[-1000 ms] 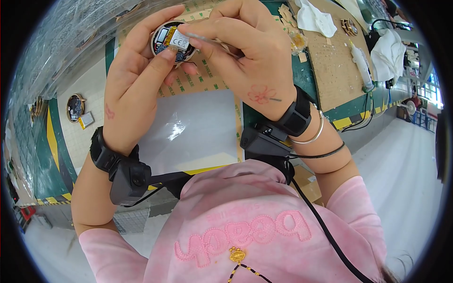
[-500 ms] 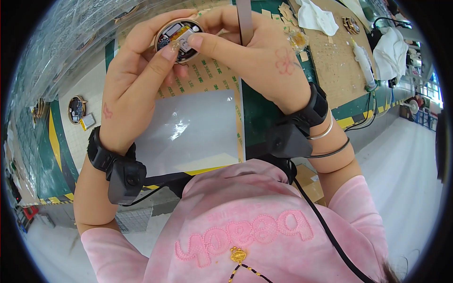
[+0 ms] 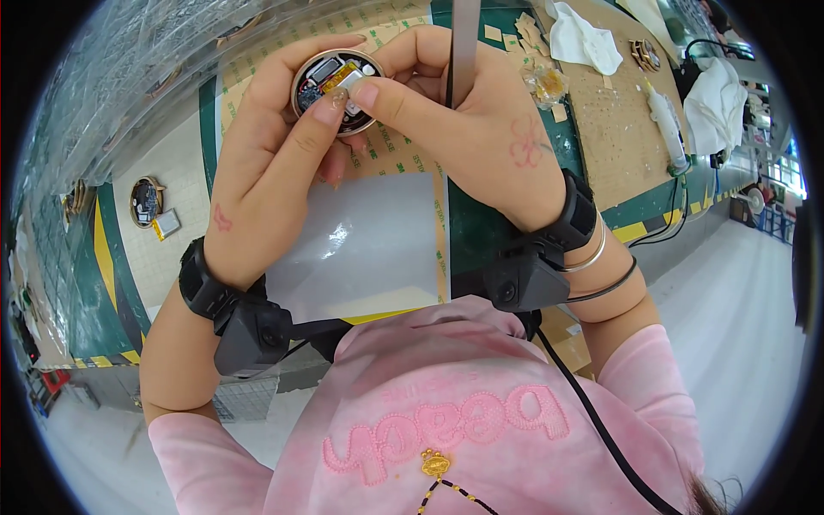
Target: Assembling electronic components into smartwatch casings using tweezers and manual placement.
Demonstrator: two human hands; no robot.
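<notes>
Between both hands I hold a round gold-rimmed watch case [image 3: 302, 79], its open back showing a circuit board, small parts and a silver battery [image 3: 353, 83] with yellow tape. My left hand [image 3: 273, 146] wraps its left side, fingers around and beneath the rim, thumb pressed on the inside. From the right, the thumb of my right hand [image 3: 472, 120] presses on the battery, its index finger at the far rim. A flat grey metal tool, apparently tweezers [image 3: 464, 51], sticks up from the right hand's grip; its lower end is hidden.
A second open watch case [image 3: 147, 202] with a loose battery [image 3: 166, 224] lies on a pale mat at left. Backing paper and a glossy sheet [image 3: 369, 249] lie beneath my hands. At right, a worn board [image 3: 614, 129] holds a white glue gun [image 3: 666, 124] and a white cloth [image 3: 585, 41].
Both hands and the watch case have shifted slightly to the right and nearer to me in the picture. The thumbs stay on the inside of the case.
</notes>
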